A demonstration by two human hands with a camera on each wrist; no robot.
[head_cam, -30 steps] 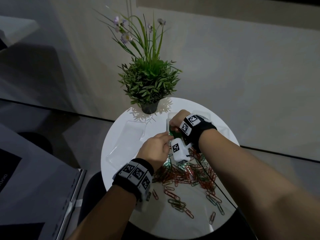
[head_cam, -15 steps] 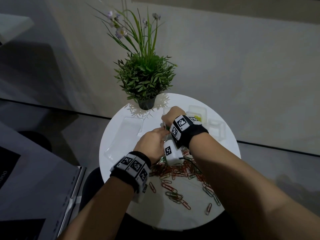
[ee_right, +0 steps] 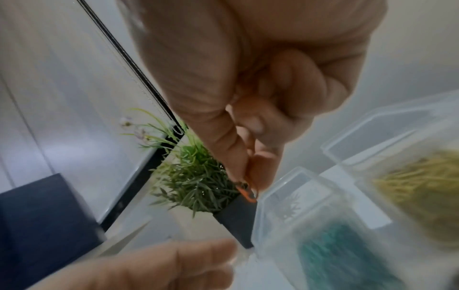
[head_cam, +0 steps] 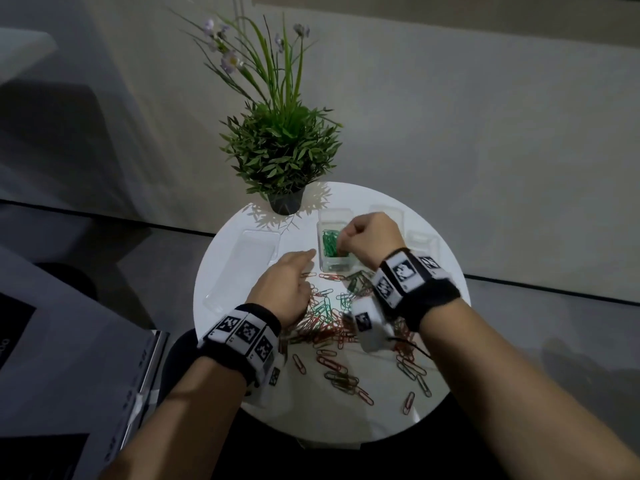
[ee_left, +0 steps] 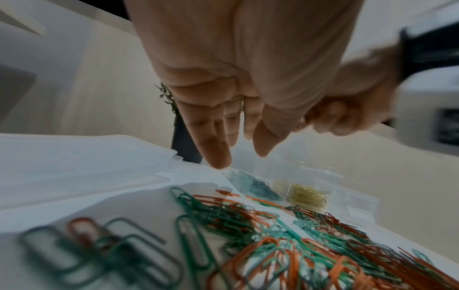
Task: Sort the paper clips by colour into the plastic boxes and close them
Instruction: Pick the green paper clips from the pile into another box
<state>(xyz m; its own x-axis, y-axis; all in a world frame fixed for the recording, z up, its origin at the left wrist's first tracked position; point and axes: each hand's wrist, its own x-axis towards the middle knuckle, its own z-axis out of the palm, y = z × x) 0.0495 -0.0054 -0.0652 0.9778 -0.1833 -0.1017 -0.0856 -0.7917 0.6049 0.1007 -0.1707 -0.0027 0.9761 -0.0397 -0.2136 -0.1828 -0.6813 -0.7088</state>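
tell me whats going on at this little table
A person is sorting paper clips by colour. The right hand pinches an orange clip above the open box of green clips; a second box holds yellow clips. The left hand, fingers straight, hovers over the mixed pile left on the white table.

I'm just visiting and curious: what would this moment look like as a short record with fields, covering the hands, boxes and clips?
surface: round white table
right hand: above the box of green clips, fingers pinching an orange paper clip
left hand: fingers straight, holding nothing, over the loose pile
loose pile: green and orange-red clips mixed
other boxes: box of yellow clips; large clear box lying open at left
background: potted plant
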